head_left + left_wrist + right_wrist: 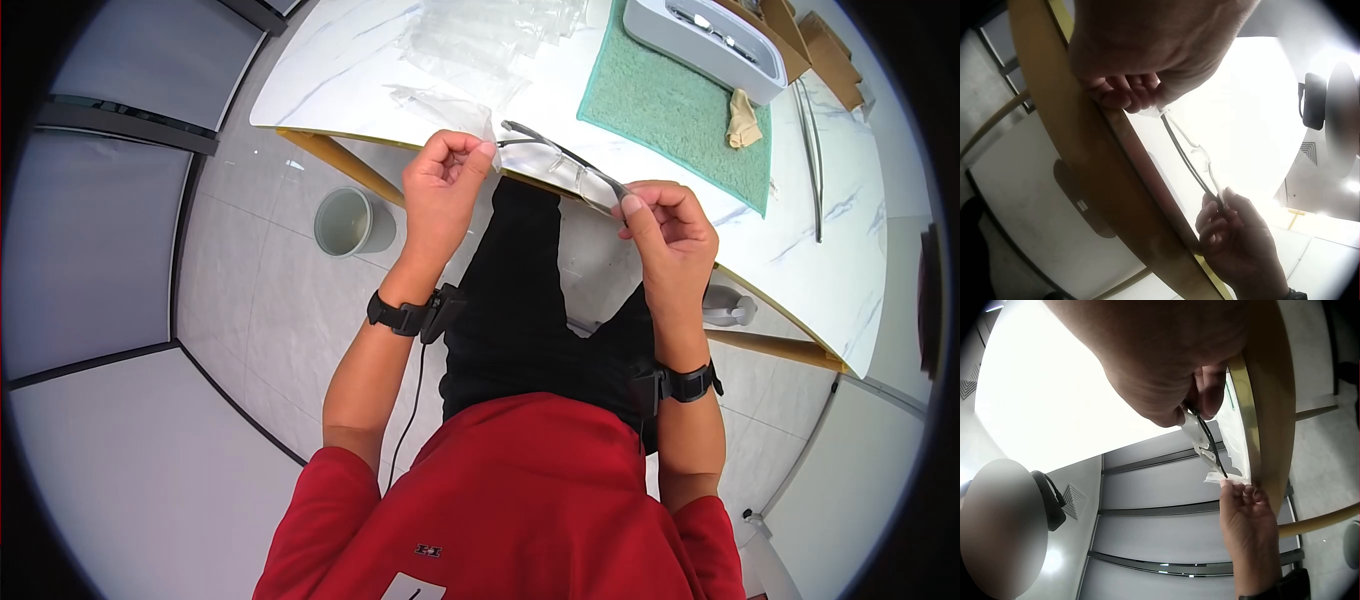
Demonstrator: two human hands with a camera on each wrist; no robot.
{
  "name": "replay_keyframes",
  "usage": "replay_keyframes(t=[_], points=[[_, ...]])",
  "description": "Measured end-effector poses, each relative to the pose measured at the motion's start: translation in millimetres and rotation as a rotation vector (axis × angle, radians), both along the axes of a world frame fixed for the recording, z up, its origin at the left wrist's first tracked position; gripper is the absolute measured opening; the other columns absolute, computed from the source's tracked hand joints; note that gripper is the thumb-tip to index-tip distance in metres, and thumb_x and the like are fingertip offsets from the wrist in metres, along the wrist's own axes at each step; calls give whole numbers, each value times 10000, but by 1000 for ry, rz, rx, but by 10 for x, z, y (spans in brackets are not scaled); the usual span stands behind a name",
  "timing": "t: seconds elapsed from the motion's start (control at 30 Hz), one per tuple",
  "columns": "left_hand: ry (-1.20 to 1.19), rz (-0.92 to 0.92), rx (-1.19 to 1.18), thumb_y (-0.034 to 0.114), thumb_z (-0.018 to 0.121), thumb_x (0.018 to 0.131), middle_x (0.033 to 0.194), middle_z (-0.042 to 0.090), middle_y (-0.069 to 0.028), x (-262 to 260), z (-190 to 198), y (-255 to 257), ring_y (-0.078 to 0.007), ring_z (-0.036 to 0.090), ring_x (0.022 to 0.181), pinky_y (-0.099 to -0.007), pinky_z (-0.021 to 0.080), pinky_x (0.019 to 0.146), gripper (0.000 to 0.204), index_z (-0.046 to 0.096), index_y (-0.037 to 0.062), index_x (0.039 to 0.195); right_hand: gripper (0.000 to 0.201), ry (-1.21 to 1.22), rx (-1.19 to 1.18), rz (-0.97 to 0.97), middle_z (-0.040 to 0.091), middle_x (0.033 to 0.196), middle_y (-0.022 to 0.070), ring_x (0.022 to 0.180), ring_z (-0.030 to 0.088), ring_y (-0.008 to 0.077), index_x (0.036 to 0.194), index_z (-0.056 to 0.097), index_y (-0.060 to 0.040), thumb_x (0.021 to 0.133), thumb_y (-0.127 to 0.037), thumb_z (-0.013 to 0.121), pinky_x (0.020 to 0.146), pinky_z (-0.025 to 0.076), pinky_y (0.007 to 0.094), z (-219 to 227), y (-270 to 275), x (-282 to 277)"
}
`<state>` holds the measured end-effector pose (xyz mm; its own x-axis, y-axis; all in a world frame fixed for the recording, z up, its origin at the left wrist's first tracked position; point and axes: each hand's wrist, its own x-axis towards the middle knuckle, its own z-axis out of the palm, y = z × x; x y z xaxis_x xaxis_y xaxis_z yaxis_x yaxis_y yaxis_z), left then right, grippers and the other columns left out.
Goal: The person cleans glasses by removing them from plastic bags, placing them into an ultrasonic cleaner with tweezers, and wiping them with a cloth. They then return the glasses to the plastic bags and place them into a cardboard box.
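Note:
A pair of glasses [592,169] with dark temples and clear lenses is held over the table's front edge. My right hand [672,235] pinches it at its right end, thumb on top. My left hand [440,185] pinches the edge of a clear plastic bag [452,108] between thumb and fingers, right by the glasses' left temple tip. In the left wrist view the glasses [1186,156] stretch between both hands. The right wrist view shows the bag's edge [1213,477] at the left fingertips, overlapping the temple tip. The right hand's curled fingers partly hide the end it grips.
More clear bags [480,30] lie at the back of the marbled table [330,60]. A white tub [700,45] with glasses inside stands on a green cloth [660,130], beside a crumpled beige cloth [743,120]. Cardboard [830,60] and thin dark strips [812,160] are at right; a bin [345,222] stands below.

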<state>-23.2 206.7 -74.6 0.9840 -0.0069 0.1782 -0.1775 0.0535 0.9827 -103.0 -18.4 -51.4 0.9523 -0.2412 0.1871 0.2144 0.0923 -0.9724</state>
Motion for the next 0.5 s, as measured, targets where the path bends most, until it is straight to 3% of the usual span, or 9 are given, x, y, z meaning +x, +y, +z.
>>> replay_keyframes(t=[0.07,0.5], points=[[-2,-2,-5,76,712,935,844,616,44,-1,3,-2,-1,499,726,-163,417,652,86,644,24,943,104,3,37,-15,691,900,38,753,598,44,1011,659,11,917,-3,701,678,470,182,37,32,2],[-12,10,7,71,711,935,833,616,47,-2,-10,-7,0,500,717,-163,419,646,83,643,23,936,104,6,35,-21,684,880,33,732,582,41,1009,656,13,917,-3,702,662,463,179,37,34,2]])
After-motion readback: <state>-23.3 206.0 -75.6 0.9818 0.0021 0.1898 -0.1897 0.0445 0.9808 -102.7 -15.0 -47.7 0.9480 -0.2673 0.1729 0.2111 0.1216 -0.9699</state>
